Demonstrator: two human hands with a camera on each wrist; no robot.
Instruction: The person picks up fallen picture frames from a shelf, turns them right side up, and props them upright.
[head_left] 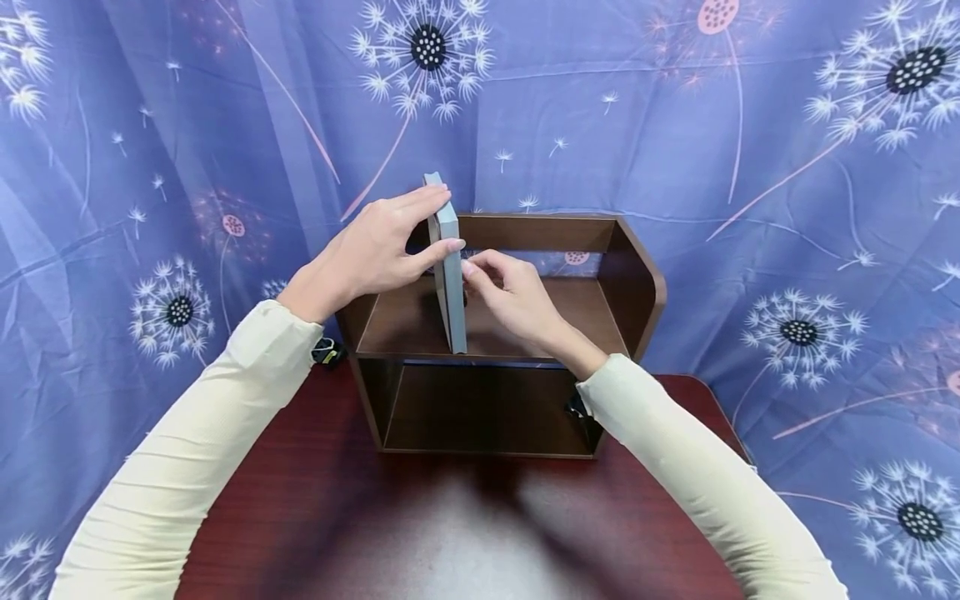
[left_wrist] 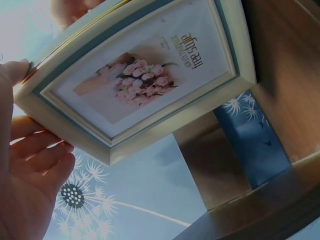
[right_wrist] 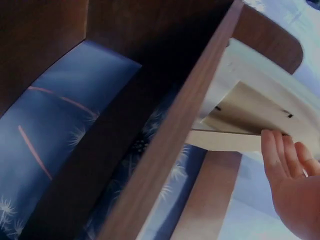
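- Head: the picture frame [head_left: 454,300] stands on the upper shelf [head_left: 401,325], left hand [head_left: 375,242] gripping its top, right hand [head_left: 517,300] at its back
- Left wrist: thumb and fingers hold the frame's edge
- Right wrist: fingers seemingly pinch the jutting back stand [right_wrist: 225,141]; placing looks nearly done, release left

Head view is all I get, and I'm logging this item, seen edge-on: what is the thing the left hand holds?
Observer: A picture frame; the left wrist view shows its front.
Operator: I can't see that side. What does it display?
Observer: A print of a bouquet of pale pink flowers.
Operator: And the back?
Observer: The right wrist view shows a tan panel there, with small dark tabs at its edges.
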